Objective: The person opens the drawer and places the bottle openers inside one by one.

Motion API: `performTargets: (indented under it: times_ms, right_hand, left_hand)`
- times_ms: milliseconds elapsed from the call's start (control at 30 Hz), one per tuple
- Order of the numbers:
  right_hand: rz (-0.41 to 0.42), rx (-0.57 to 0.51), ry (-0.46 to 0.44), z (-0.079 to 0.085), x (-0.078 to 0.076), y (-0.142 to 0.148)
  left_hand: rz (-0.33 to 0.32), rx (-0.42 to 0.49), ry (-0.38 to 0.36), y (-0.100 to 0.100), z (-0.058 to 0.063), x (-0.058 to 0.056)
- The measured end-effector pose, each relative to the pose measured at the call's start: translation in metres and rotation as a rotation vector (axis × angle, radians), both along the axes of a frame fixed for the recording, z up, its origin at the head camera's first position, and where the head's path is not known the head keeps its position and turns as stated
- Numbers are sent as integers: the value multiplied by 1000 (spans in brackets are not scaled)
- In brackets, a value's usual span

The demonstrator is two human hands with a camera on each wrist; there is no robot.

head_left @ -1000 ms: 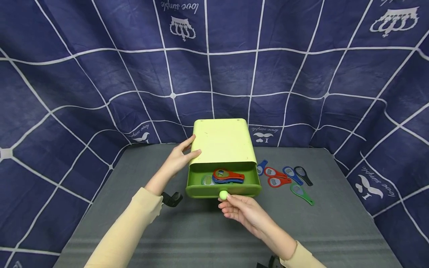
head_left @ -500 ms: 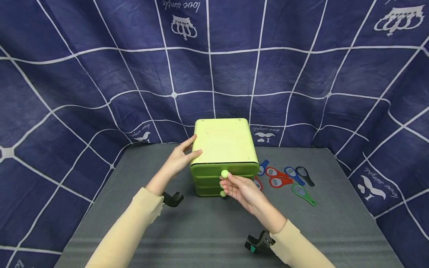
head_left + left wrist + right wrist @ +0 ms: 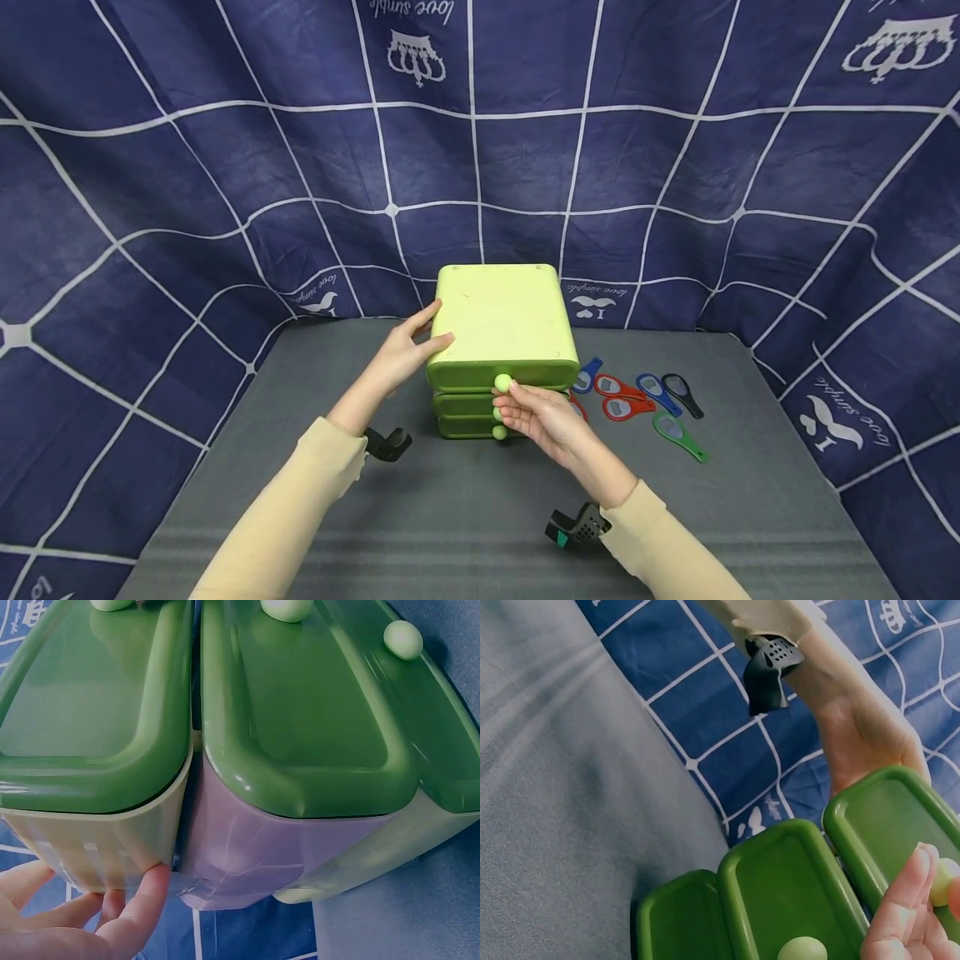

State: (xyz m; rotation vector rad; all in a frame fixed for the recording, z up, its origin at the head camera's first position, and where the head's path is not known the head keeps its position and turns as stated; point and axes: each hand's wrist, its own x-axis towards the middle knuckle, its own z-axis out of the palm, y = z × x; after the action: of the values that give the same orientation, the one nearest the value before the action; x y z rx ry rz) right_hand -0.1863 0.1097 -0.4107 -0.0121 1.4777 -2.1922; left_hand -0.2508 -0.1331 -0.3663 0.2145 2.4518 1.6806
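A small cabinet [image 3: 504,312] with a pale yellow-green top and three green drawers stands on the grey table. My right hand [image 3: 543,421] pinches the round knob [image 3: 502,383] of the top drawer [image 3: 457,377]; this drawer is pushed in, hiding its contents. With fingers spread and fairly straight, my left hand [image 3: 401,354] presses against the cabinet's upper left side. The left wrist view shows those fingertips [image 3: 154,877] touching the side wall below the top drawer's front [image 3: 90,720]. In the right wrist view, the middle drawer's knob [image 3: 802,949] lies beside the right hand's fingers.
Several bottle openers lie right of the cabinet, among them a red one [image 3: 626,407], a black one [image 3: 681,393] and a green one [image 3: 678,437]. Another red one lies partly behind the right hand. A blue checked cloth [image 3: 517,167] hangs behind the grey table [image 3: 420,508].
The top drawer, pulled out with bottle openers inside a second ago, has gone back into the cabinet. My right hand moved forward with its knob; my left hand kept its place.
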Motion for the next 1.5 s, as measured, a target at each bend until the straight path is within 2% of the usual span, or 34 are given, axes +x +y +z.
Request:
performTargets:
  times_ms: [500, 900, 1100, 1500]
  right_hand:
    - [8, -71, -30, -6, -1, 2]
    - [22, -70, -28, -12, 3, 3]
    - [69, -24, -21, -25, 8, 7]
    - [82, 26, -58, -57, 15, 13]
  left_hand:
    - [1, 23, 9, 2, -1, 0]
    - [10, 30, 3, 2, -2, 0]
    - [17, 33, 2, 2, -1, 0]
    - [22, 33, 10, 3, -1, 0]
